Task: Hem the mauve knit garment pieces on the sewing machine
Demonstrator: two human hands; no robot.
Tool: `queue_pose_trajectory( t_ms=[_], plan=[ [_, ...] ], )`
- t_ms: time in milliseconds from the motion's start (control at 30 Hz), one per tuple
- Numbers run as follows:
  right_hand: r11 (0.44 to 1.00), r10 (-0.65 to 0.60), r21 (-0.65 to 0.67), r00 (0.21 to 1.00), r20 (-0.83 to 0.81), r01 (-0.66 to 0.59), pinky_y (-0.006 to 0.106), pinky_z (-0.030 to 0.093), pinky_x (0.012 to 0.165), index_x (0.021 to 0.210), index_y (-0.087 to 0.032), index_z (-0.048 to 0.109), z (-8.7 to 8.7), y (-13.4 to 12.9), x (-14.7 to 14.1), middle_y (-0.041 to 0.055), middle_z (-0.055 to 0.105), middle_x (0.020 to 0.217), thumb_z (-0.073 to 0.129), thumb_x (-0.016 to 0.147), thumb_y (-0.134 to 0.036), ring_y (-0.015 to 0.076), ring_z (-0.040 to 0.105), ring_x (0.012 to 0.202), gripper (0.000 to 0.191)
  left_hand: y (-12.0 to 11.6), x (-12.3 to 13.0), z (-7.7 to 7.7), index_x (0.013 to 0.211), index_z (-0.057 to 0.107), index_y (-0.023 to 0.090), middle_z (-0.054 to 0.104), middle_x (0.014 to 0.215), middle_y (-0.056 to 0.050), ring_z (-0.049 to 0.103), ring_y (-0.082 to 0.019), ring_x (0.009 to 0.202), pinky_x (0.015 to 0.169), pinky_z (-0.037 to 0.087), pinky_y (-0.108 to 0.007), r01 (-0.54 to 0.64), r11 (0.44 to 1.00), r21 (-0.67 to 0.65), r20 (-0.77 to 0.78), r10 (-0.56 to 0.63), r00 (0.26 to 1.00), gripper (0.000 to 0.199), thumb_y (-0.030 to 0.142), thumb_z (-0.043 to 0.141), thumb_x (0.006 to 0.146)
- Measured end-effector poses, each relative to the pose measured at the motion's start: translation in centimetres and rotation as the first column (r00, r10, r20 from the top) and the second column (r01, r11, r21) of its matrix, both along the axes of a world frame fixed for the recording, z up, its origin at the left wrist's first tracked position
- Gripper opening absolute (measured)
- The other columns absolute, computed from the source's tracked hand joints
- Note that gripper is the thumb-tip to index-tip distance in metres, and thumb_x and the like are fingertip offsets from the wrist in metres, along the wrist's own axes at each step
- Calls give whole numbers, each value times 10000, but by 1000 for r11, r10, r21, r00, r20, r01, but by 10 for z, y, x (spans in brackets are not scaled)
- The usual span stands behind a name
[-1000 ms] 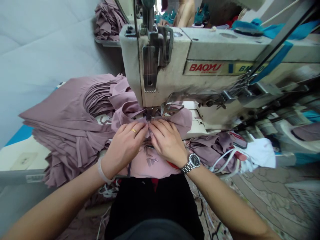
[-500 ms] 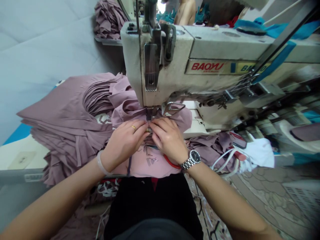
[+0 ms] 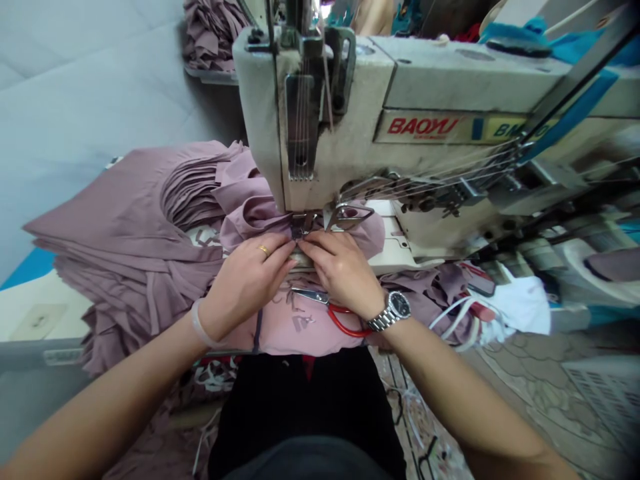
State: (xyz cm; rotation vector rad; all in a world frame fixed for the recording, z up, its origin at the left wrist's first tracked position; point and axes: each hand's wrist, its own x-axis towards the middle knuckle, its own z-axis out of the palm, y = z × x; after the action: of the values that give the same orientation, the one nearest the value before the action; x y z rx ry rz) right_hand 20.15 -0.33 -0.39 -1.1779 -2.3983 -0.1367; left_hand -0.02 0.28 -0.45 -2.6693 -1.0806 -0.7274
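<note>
Both my hands press a mauve knit garment (image 3: 260, 340) against the bed of a cream BAOYU industrial sewing machine (image 3: 320, 140). My left hand (image 3: 245, 283) pinches the cloth just left of the metal presser foot (image 3: 305, 223). My right hand (image 3: 343, 270) grips the folds at its right, fingertips nearly meeting the left ones. The needle area is hidden by the foot and folds. Red-handled scissors (image 3: 325, 303) lie on the garment below my right palm. A tall stack of mauve garments (image 3: 125, 233) sits to the left.
A second mauve stack (image 3: 213, 37) lies on a shelf behind the machine, with a co-worker's bare arm (image 3: 373, 17) beyond. Mauve scraps (image 3: 425, 297) and white cords (image 3: 465, 320) lie at right. Patterned floor (image 3: 540, 393) shows lower right.
My right hand has shifted up and right, uncovering the scissors. The gathered cloth has moved closer under the presser foot. The view has tilted slightly.
</note>
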Motion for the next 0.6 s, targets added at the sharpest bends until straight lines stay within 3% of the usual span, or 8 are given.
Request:
queue_pose_trajectory(
  t_ms=[133,267,333,400,433,500,600],
  plan=[
    [995,56,77,989,137,-67,410,490,918,1207,-45,621,-1,-1,-3,178,640,1189,406,959,-99,259,541,1098,333,-6,5,0,1186,594,78,637,1172,-158,616,-266,1061,904,537,-414,-4,1000,15,-13,4,1000,311,265,484,963],
    [983,92,144,985,147,-113,399,487,958,1193,-17,620,-1,-3,6,192,632,1216,417,946,-78,260,539,1134,325,7,-5,13,1141,588,101,671,1066,-109,643,-201,953,852,543,-340,-9,992,-128,94,21,995,271,287,473,980],
    [990,54,121,993,101,-66,425,490,929,1209,-64,617,1,-2,15,172,646,1191,422,946,-94,259,549,1110,328,41,-27,22,1112,600,116,681,977,-61,637,-131,865,823,534,-268,-73,981,-179,250,117,961,288,324,433,1004],
    [996,-2,88,998,64,-4,431,487,889,1174,-96,630,6,2,23,156,672,1097,419,946,-111,258,565,1059,311,92,-60,27,1105,607,81,673,951,-53,610,-96,845,828,520,-240,-237,961,-140,365,272,890,417,412,368,1020],
    [997,-20,73,998,56,16,420,483,874,1120,-104,647,9,6,27,146,680,1039,414,950,-124,254,573,1026,289,121,-77,27,1164,588,45,664,1012,-72,596,-100,879,857,519,-256,-333,935,-120,347,354,869,502,468,364,1011],
    [998,-37,42,998,50,35,381,478,838,978,-125,665,13,18,33,122,680,933,406,962,-160,237,588,950,262,173,-109,24,1165,588,-11,656,1074,-117,572,-141,946,966,495,-374,-556,828,-73,187,559,808,676,603,396,957],
    [995,-96,1,995,32,96,338,479,786,860,-151,655,15,45,41,91,668,835,404,974,-211,211,605,849,282,215,-137,19,979,673,-10,688,914,-97,598,-197,959,977,484,-500,-585,798,-148,21,594,804,693,647,470,901]
  ],
)
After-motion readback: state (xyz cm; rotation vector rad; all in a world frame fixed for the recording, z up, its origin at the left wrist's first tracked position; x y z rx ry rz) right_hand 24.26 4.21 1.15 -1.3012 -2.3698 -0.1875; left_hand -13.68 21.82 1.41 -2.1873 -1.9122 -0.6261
